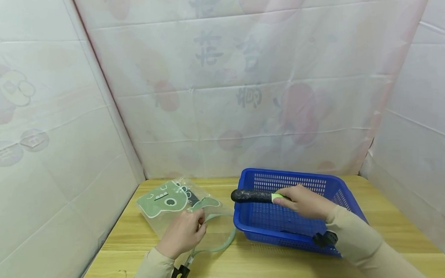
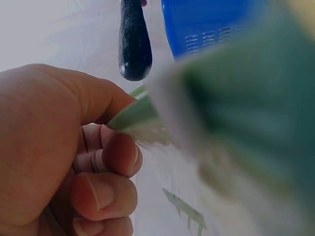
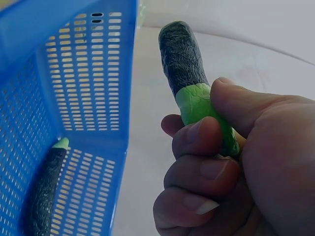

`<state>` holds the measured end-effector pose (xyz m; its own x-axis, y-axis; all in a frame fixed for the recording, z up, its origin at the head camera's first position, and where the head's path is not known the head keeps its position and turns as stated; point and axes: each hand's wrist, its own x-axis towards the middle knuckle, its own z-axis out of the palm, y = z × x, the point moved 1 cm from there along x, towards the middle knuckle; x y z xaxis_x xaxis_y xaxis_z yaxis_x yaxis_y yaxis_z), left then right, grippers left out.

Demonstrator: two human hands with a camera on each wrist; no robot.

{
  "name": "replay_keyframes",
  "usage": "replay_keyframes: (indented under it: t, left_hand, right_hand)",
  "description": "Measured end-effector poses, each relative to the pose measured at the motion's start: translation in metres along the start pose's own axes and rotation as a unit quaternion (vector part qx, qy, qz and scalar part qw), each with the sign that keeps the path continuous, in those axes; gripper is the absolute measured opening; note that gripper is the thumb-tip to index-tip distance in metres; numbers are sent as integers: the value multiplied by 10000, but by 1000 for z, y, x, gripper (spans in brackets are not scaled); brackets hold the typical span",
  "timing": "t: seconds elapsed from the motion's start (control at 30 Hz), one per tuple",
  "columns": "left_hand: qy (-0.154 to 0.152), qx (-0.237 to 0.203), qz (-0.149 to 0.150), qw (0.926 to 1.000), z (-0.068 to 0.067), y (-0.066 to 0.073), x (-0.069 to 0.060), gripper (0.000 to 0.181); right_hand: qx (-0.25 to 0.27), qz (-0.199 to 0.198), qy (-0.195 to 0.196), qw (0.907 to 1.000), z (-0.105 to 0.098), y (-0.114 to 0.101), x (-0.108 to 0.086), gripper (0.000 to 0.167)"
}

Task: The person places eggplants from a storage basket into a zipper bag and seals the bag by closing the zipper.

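Printed sheets hang behind the blue basket on the wood-grain table. Left of it, the left hand pinches a clear bag; above its left side, the right hand grips a dark vegetable.

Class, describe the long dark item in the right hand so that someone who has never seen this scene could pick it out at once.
On the wooden table, find the blue perforated basket. Over it, the right hand grips a long, dark, wrinkled item by its bright green end. A similar green-ended one lies inside the basket; yours is held aloft.
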<state>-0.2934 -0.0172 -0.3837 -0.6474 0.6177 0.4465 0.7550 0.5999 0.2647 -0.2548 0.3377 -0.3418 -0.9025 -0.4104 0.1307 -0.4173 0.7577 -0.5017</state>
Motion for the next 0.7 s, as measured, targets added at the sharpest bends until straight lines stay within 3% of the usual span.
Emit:
replay_keyframes:
  t: [0.7]
  left_hand:
    - [47, 31, -11, 10000, -1, -1, 1, 25]
  right_hand:
    - [-20, -216, -150, 9997, 3, -15, -3, 27]
